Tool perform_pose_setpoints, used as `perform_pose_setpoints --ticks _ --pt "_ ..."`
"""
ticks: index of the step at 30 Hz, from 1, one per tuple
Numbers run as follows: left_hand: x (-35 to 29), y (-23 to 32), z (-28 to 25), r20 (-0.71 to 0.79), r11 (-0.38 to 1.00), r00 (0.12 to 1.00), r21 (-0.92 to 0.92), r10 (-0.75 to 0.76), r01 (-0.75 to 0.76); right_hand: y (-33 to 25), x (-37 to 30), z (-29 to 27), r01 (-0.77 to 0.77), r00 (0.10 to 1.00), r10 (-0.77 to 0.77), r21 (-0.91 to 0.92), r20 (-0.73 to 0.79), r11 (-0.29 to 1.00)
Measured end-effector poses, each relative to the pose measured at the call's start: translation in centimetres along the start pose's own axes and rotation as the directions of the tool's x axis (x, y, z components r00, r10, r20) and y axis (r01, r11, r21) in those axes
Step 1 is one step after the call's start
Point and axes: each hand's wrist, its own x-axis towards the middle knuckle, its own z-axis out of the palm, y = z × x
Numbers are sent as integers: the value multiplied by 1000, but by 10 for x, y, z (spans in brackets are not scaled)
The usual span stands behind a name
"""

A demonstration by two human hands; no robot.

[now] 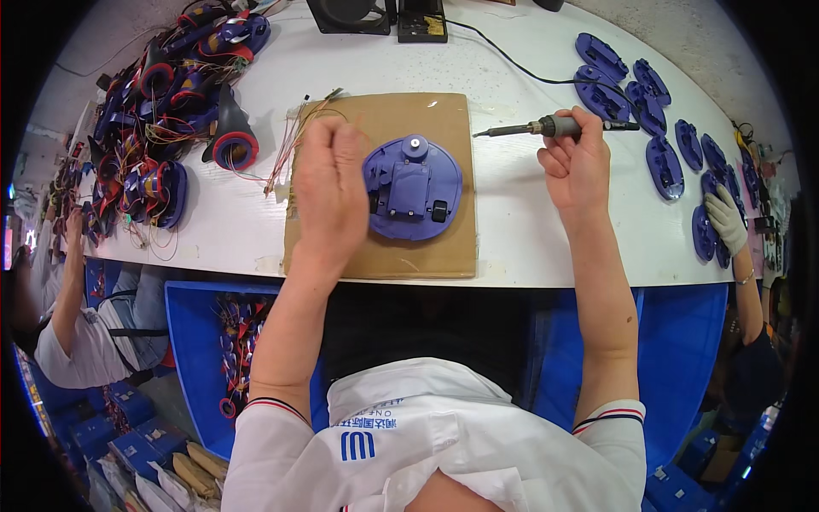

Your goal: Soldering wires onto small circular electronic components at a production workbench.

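Observation:
My right hand (576, 162) is closed round the grey handle of a soldering iron (516, 130), whose metal tip points left above the white table. A purple oval plastic housing (411, 189) lies on a brown cardboard sheet (384, 263). It has a raised block in the middle, a round knob at its far end and small black parts at its sides. My left hand (331, 183) is over the sheet's left part, beside the housing and near thin coloured wires (290, 145). That hand is blurred and its fingers are mostly hidden, so whether it holds anything cannot be made out.
At the left stands a heap of wired assemblies (175, 94), with a black cone with a red rim (232, 136) near me. Several purple housings (664, 166) lie at the right, where another person's gloved hand (725, 220) reaches. A soldering stand (422, 21) and blue bins (200, 367) are also around.

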Motion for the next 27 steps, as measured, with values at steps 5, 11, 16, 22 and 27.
perform_pose_setpoints --ticks 5,11,16,22,27 --pt "-6 -5 -21 -8 982 988 -111 -152 151 -2 0 5 -20 998 20 11 -58 1000" --pt "-8 -2 -21 303 821 937 480 173 -307 -1 5 4 -43 995 46 36 -88 998" --pt "-6 0 -20 493 651 869 646 43 -399 0 10 1 -81 989 89 68 -119 994" --pt "-6 6 -17 491 659 863 610 120 -439 5 21 -10 -105 988 117 119 -102 987" --pt "12 47 -8 397 745 839 411 373 -526 11 34 -23 -58 986 67 62 -152 996"
